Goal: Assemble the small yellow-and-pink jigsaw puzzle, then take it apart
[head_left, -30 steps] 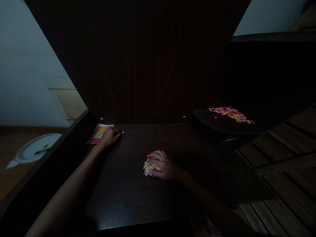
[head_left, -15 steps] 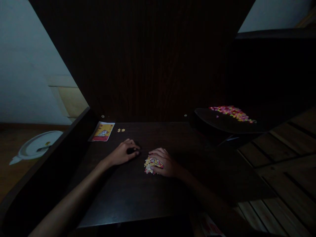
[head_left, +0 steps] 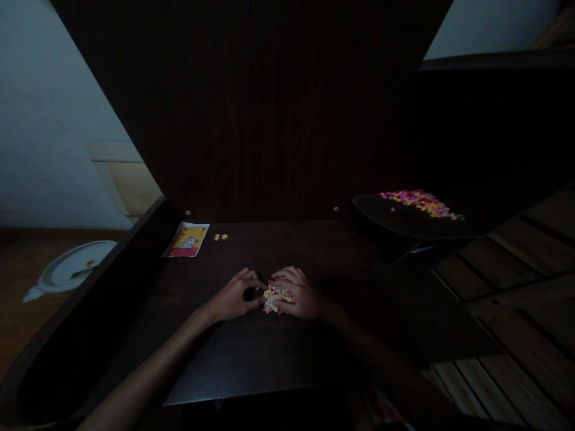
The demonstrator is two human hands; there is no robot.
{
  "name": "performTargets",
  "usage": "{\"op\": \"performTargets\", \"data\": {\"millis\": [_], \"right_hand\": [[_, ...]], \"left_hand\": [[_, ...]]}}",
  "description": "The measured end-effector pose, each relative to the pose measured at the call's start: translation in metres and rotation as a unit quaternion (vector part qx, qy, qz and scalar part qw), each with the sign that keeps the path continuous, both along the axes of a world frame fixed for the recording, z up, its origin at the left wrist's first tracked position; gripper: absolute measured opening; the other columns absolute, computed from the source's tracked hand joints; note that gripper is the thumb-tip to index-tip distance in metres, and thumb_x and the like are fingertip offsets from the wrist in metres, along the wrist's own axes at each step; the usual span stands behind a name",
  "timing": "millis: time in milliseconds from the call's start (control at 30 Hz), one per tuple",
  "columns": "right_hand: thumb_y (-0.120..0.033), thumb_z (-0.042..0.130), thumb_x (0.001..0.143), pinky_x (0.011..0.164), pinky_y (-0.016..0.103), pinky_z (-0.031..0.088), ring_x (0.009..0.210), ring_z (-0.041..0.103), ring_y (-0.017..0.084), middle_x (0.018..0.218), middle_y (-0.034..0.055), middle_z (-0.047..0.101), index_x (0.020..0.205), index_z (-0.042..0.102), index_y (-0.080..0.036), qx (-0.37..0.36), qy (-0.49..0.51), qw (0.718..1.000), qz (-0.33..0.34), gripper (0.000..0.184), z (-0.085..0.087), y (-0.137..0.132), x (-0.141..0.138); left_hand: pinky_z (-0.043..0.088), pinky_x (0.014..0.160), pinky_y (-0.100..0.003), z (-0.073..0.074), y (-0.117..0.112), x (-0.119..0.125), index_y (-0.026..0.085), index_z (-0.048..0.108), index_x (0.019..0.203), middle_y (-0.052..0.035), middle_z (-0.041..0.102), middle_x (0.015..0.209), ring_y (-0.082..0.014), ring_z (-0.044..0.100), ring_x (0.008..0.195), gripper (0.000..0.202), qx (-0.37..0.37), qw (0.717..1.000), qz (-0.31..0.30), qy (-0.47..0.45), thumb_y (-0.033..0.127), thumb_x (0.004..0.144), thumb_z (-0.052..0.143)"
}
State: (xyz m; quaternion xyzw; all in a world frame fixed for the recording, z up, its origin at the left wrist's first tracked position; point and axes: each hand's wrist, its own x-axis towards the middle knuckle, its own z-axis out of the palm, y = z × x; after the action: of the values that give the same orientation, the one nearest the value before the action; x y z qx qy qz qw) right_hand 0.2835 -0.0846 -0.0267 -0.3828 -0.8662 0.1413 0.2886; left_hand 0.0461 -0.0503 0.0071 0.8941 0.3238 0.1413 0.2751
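On the dark tabletop lies a small heap of jigsaw pieces [head_left: 272,301], yellow, white and red. My right hand [head_left: 306,297] is wrapped round the heap from the right, fingers over its far side and thumb along the near side. From the left, my left hand [head_left: 236,296] reaches the heap's edge. Its thumb and fingers are curved with a gap between them, and no piece shows in that gap. Farther back are two loose yellow jigsaw pieces [head_left: 221,237], side by side. Left of them lies a picture sheet [head_left: 187,240] with a white cartoon figure on yellow and red.
A tall dark panel [head_left: 269,120] rises behind the dark tabletop [head_left: 233,353]. To the right, a curved shelf [head_left: 381,214] carries many small pink, red and yellow bits [head_left: 422,202]. A white oval tray [head_left: 58,275] sits low on the left, beyond the side board [head_left: 90,299].
My left hand has moved right, up to the left edge of the heap. My right hand stays around the pieces. The camera view has shifted slightly.
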Motion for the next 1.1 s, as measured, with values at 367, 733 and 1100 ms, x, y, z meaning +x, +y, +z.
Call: {"op": "performTargets", "data": {"millis": [367, 733, 1100], "right_hand": [[-0.029, 0.07, 0.082, 0.096, 0.047, 0.044, 0.113, 0.055, 0.027, 0.123, 0.0111, 0.064, 0.117, 0.065, -0.021, 0.003, 0.02, 1.0, 0.01, 0.036, -0.001, 0.0, 0.0], [-0.036, 0.072, 0.081, 0.094, 0.047, 0.045, 0.114, 0.055, 0.028, 0.124, 0.0118, 0.063, 0.113, 0.068, -0.022, 0.006, 0.005, 0.999, 0.031, 0.035, 0.002, -0.001, 0.001], [-0.034, 0.074, 0.079, 0.097, 0.046, 0.044, 0.114, 0.055, 0.028, 0.124, 0.0113, 0.063, 0.114, 0.068, -0.02, -0.01, 0.006, 1.0, 0.029, 0.038, 0.008, -0.004, 0.0]], "left_hand": [[0.039, 0.102, -0.046, 0.008, -0.004, -0.021, 0.024, 0.068, 0.097, -0.0044, 0.063, 0.101, -0.0259, 0.057, 0.1, 0.022, 0.009, 0.999, 0.02, 0.043, 0.026, 0.075, 0.069], [0.044, 0.088, -0.039, -0.001, -0.029, 0.005, 0.025, 0.068, 0.098, -0.0041, 0.064, 0.095, -0.0244, 0.057, 0.096, 0.02, 0.019, 1.0, 0.015, 0.005, 0.038, 0.083, 0.072], [0.05, 0.08, -0.035, 0.022, 0.017, -0.032, 0.022, 0.066, 0.093, -0.0046, 0.069, 0.093, -0.0222, 0.064, 0.088, 0.024, 0.034, 0.99, 0.122, -0.054, 0.044, 0.085, 0.063]]}}
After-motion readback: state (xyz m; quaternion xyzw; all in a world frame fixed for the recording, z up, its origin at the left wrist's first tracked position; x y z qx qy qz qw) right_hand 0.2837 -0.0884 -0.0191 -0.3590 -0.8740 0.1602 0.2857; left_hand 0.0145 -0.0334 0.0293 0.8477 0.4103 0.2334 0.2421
